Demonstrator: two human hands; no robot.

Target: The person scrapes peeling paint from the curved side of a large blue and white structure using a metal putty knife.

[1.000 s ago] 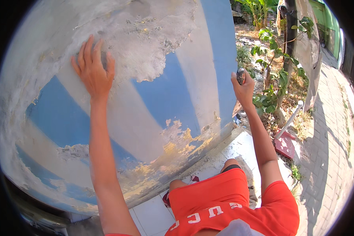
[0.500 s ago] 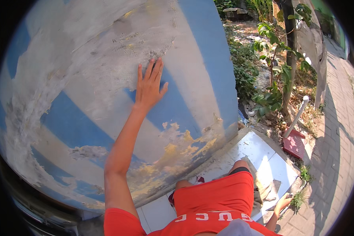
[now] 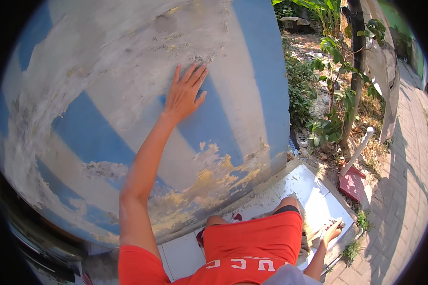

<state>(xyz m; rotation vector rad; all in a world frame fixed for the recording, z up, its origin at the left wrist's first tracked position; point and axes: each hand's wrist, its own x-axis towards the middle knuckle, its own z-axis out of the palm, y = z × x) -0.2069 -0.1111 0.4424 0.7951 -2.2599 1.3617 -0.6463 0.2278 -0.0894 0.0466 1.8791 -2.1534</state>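
My left hand (image 3: 188, 92) lies against a curved wall (image 3: 252, 90) painted in blue and whitish stripes, fingers stretched and slightly apart. Its fingertips meet a rough grey patch where the paint is worn away. Down at the lower right, my right hand (image 3: 332, 232) is closed over the white tiles (image 3: 297, 183), beside my bent knee. Between its fingers is something small, dark and grey that I cannot make out. A crumpled beige-grey cloth-like thing (image 3: 311, 232) lies between my leg and that hand.
Flaking yellowish paint (image 3: 214, 175) runs along the wall's lower part. Beyond the tiled ledge stands a red dustpan (image 3: 353, 184) with a white upright handle. Leafy plants (image 3: 335, 95) and a dark post (image 3: 357, 61) rise past the wall's edge; a paved path (image 3: 399, 180) runs along the right.
My right hand has moved left and slightly up, from the ledge's outer edge to over the white tiles. My left hand stays on nearly the same patch of wall; the view has shifted slightly.
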